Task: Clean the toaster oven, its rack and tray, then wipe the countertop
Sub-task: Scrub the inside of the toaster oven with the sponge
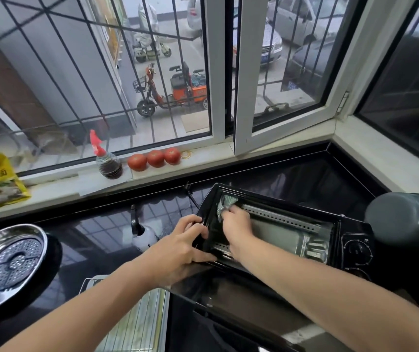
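My left hand (pixel 185 246) clamps the toaster oven (pixel 274 232) frame at 9 o'clock to brace it (door down), while my right hand (pixel 236 222) presses a bunched cloth (pixel 224 203) into the inner wall.

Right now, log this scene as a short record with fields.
toaster oven: on the black countertop, door open
left hand: grips the oven's left edge
right hand: inside the oven, presses a cloth to the inner wall
rack: out of the oven, near front edge
windowsill: three tomatoes, sauce bottle
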